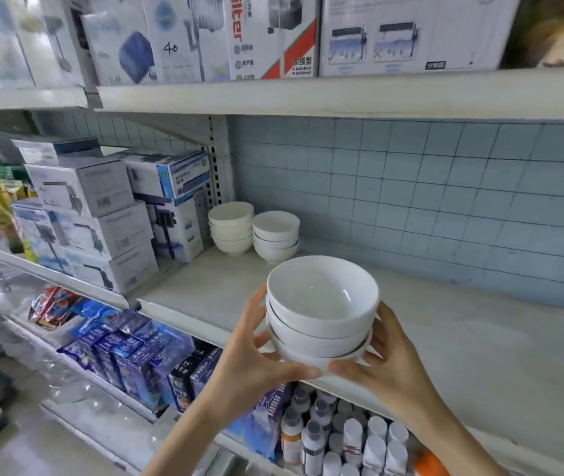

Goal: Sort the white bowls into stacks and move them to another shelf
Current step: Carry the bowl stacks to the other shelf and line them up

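Observation:
I hold a stack of three white bowls [321, 314] in both hands, just above the front edge of the middle shelf [462, 352]. My left hand [256, 359] grips the stack's left side, thumb under the bottom bowl. My right hand [383, 365] grips the right side, its thumb meeting the left one below. Two more stacks of white bowls stand at the shelf's back left: one [230, 228] against the upright, the other [276, 237] just right of it. Each has three bowls.
White product boxes [102, 214] fill the shelf section to the left. Large cartons [273, 36] sit on the shelf above. Below are blue packets [129, 352] and white bottles [352, 438]. A pale blue tiled wall [428, 201] backs the bowl shelf.

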Motion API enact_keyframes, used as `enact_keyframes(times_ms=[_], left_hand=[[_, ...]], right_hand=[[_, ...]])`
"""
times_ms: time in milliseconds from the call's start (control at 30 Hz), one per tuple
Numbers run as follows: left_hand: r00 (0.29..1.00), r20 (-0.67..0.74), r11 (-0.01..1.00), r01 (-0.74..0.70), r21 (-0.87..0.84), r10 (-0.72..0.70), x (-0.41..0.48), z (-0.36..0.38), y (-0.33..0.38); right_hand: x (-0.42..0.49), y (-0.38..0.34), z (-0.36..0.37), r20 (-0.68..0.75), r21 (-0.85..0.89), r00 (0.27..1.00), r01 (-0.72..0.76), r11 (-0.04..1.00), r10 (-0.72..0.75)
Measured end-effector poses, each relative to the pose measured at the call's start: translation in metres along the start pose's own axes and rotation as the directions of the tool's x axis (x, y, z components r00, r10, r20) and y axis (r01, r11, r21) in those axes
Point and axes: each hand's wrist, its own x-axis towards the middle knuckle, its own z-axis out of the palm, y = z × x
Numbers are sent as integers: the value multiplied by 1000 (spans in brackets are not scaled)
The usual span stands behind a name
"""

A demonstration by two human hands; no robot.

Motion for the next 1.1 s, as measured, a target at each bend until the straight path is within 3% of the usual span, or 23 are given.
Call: enact_keyframes(times_ms=[233, 533, 767, 1100], left_hand=[[1000, 17, 999, 3, -41, -2, 40, -48, -25], [994, 107, 999, -34, 6, 33, 122, -91, -48], [984, 165, 997, -74, 2, 72, 187, -123, -53], [947, 311, 957, -160, 242, 80, 313, -174, -43]], right_hand=[[49, 12, 33, 6, 1, 1000, -23, 1000, 23], [122, 41, 49, -120, 5, 993, -21, 1000, 22], [185, 38, 62, -171, -89, 985, 19, 996, -35], [289, 44, 76, -328, -204, 937, 51, 978, -117]])
